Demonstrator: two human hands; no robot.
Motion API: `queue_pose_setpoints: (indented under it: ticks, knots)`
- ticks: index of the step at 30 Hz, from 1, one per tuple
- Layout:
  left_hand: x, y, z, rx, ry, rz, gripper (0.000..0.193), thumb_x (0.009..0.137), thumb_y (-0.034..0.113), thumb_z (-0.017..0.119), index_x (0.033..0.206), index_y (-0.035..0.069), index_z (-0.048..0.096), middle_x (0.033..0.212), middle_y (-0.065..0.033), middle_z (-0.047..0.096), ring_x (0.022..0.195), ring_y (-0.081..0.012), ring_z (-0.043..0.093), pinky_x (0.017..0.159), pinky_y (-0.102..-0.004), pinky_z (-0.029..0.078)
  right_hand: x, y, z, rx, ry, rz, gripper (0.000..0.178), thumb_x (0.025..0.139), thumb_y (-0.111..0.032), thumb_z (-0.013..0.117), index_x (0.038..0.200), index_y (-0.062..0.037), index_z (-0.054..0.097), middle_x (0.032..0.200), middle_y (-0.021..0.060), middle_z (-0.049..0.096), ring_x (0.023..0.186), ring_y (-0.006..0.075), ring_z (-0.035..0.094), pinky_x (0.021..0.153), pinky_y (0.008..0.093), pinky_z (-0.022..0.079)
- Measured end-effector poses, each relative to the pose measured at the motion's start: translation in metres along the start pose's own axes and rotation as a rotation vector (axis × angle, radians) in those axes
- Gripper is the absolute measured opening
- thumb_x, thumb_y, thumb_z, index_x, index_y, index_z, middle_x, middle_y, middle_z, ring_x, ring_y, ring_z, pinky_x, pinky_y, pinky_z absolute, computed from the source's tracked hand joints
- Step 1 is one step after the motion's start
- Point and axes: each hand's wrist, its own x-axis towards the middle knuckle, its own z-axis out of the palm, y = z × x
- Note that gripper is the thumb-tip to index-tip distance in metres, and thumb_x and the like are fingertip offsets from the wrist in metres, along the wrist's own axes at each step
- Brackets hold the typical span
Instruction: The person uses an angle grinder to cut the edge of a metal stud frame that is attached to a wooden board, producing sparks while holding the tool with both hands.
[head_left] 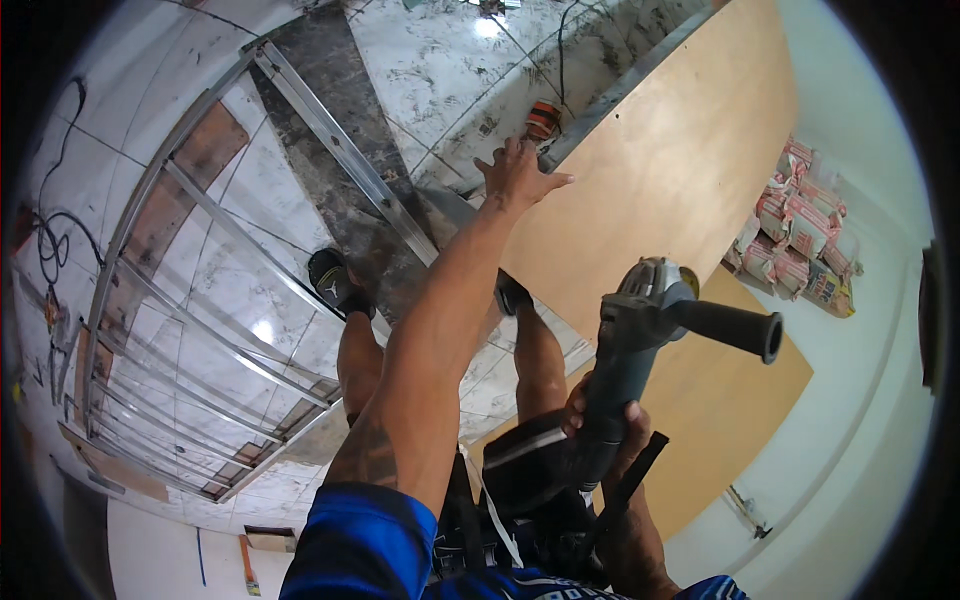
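My left arm stretches forward, and my left hand (518, 178) is open with its fingers spread at the edge of a large plywood sheet (640, 150). Its thumb points over the sheet's face; whether it touches the wood I cannot tell. Just past the fingertips lies an orange and black object (543, 119), its kind unclear. Low on the right, my right hand (630, 428) is wrapped round the body of an angle grinder (628, 350). The grinder stands head up, its black side handle (735, 328) sticking out to the right.
A ladder-like metal frame (230, 230) lies on the tiled floor at left, beside a dark strip (335, 130). Loose black cable (60, 235) lies at far left. Several red and white bags (800, 225) are piled at right, near another plywood sheet (740, 400). My feet stand between frame and sheet.
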Motion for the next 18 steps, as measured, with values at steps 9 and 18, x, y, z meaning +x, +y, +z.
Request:
queue_pose_setpoints:
  ticks: [9,18]
  knots:
    - [-0.02,0.007,0.006,-0.046,0.102,-0.166,0.084,0.064,0.07,0.075,0.122,0.01,0.065,0.137,-0.0162,0.051,0.133,-0.0353,0.043,0.109,-0.0694,0.021,0.041,-0.066,-0.007,0.06,-0.192,0.106,0.074,0.077,-0.057,0.064,0.117,0.0028,0.047,0.089,0.0123,0.054,0.074,0.0187,0.055,0.065,0.0333,0.049]
    - [-0.019,0.005,0.03,-0.179,0.095,-0.077,0.087,0.071,0.058,0.076,0.141,0.014,0.048,0.14,-0.0165,0.049,0.136,-0.0354,0.04,0.11,-0.0643,0.025,0.08,-0.128,-0.061,0.043,-0.254,0.261,0.077,0.072,-0.057,0.068,0.117,0.0025,0.049,0.085,0.0109,0.054,0.071,0.0187,0.055,0.065,0.033,0.048]
